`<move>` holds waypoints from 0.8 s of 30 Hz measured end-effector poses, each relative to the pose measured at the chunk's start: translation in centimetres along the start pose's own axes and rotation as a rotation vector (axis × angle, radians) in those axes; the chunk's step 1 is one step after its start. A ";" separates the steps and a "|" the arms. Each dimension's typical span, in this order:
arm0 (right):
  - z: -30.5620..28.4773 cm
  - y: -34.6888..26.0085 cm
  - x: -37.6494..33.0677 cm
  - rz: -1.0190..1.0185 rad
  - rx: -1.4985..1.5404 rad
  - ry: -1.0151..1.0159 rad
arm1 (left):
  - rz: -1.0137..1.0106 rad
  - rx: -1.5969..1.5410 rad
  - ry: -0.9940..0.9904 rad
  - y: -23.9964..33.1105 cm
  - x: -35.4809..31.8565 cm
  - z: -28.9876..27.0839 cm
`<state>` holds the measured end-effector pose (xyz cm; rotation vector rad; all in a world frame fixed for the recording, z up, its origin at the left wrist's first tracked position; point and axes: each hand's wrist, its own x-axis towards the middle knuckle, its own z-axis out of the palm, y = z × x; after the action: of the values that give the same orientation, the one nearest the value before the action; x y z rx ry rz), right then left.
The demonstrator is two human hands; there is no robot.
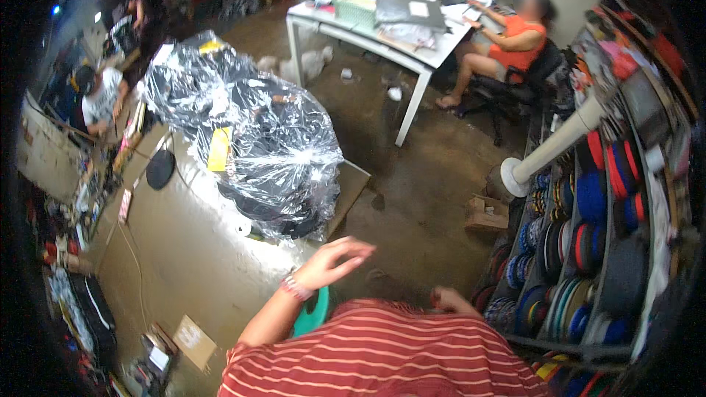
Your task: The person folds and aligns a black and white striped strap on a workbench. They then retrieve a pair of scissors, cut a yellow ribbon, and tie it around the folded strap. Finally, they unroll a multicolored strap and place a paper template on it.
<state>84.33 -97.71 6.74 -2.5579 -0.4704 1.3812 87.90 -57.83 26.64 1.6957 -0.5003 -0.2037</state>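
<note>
My left hand (334, 262) is raised in front of my body, its fingers loosely stretched and holding nothing. It is nearest to a large bundle (268, 132) wrapped in shiny clear plastic with dark material inside, which lies on the table (191, 257) and is apart from the hand. My right hand (452, 300) hangs low by my right side, partly hidden by my striped red shirt, and its fingers do not show well enough to read. Beneath my left forearm a green rounded thing (312, 316) shows in part. A yellow label (219, 148) is on the bundle.
Racks of coloured webbing rolls (577, 246) stand on the right, near a pale post (559, 140) and a cardboard box (487, 213). Ahead, a person in orange (518, 40) sits at a cluttered white desk (360, 37). Another person (103, 99) works at the far left.
</note>
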 end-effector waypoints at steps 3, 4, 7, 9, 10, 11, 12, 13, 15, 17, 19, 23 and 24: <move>-14.2 -1.5 2.4 -0.042 0.165 0.598 | 0.051 0.103 -0.105 -3.5 6.5 2.4; -19.2 -2.1 3.3 -0.178 0.178 0.675 | 0.044 0.080 -0.122 -4.8 7.8 3.1; -31.7 -4.9 8.9 -0.361 0.314 0.840 | -0.162 -0.021 -0.029 -9.3 10.7 3.4; -38.3 -6.3 14.4 -0.550 0.422 0.819 | -0.313 -0.094 0.181 -12.5 12.7 2.8; -41.2 -6.6 17.3 -0.479 0.382 0.598 | -0.363 -0.086 0.311 -13.8 14.0 2.4; -43.7 -7.0 20.6 -0.485 0.261 0.440 | -0.465 -0.077 0.369 -15.0 15.5 1.8; -45.9 -7.4 23.9 -0.548 0.166 0.289 | -0.492 -0.072 0.416 -16.0 17.5 1.0; -47.6 -7.4 26.3 -0.513 -0.027 0.059 | -0.474 -0.185 0.481 -16.2 19.5 0.5; -52.2 -7.6 31.1 -0.583 -0.382 -0.217 | -0.407 -0.197 0.583 -16.1 24.4 -1.7; -56.1 -8.9 34.6 -0.713 -0.502 -0.308 | -0.351 -0.224 0.628 -14.6 28.6 -4.2; -59.6 -11.1 36.7 -0.693 -0.535 -0.361 | -0.316 -0.395 0.673 -13.1 32.1 -7.2; -65.6 -20.0 41.5 -0.870 -0.210 -0.195 | -0.538 -0.305 0.903 -13.1 37.1 -15.2; -66.6 -22.9 42.9 -0.974 -0.074 -0.165 | -0.463 -0.244 0.838 -13.7 37.8 -17.7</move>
<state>158.01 -62.06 17.03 -1.7676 -1.5377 1.1573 131.63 -56.94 22.18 1.4706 0.5233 0.1193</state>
